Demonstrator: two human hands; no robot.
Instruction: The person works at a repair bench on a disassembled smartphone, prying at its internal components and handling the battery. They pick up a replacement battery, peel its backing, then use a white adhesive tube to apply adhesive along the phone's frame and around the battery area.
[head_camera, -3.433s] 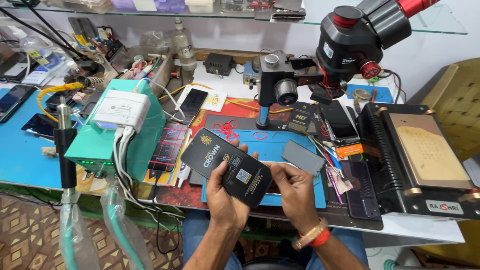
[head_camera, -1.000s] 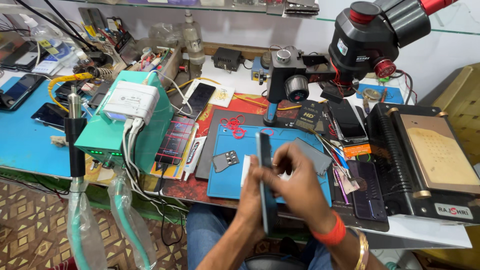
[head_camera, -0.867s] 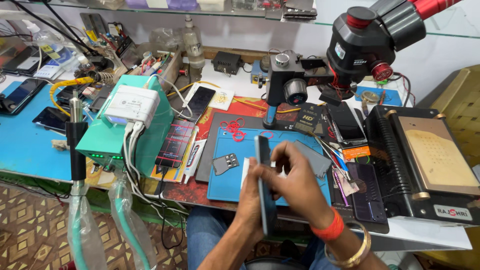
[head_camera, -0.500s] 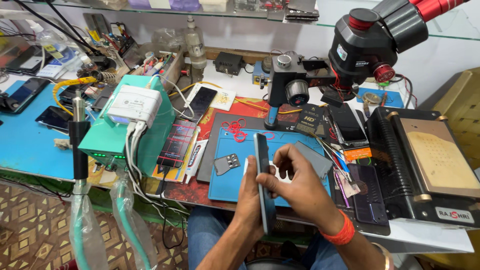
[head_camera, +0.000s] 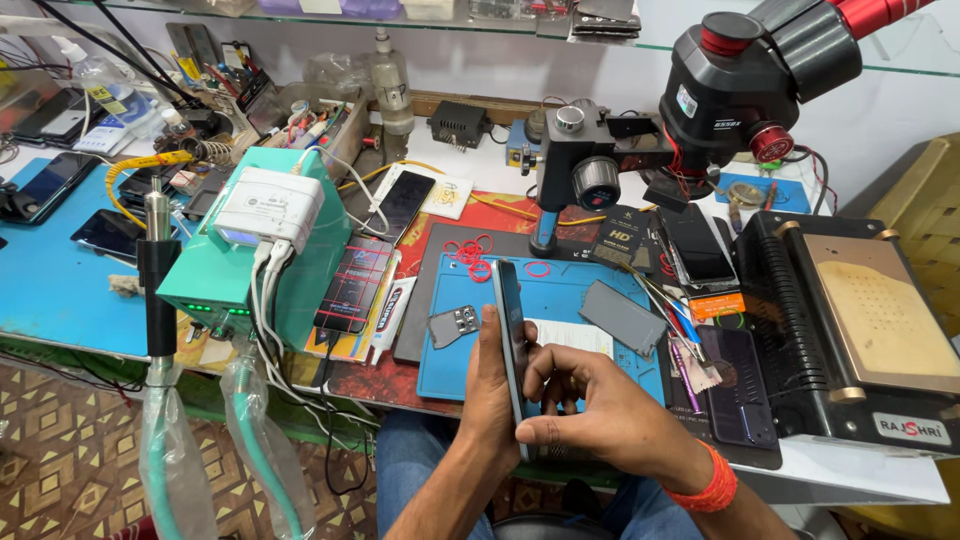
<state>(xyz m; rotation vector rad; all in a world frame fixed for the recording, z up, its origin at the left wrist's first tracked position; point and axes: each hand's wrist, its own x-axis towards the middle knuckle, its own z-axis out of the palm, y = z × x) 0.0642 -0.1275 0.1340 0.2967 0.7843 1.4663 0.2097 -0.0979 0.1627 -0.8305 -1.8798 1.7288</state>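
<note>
Phone (head_camera: 510, 340) stood on edge between both hands, above blue mat (head_camera: 560, 300). Left hand (head_camera: 488, 385) gripped its back; right hand (head_camera: 590, 405) pinched lower edge, fingers curled.

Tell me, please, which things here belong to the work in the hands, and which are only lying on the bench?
In use:
- phone, held on edge
- left hand, gripping the phone from behind
- right hand, fingers on the phone's face

Lying about:
- grey camera cover on the blue mat
- grey plate
- red rings
- microscope
- green station
</note>
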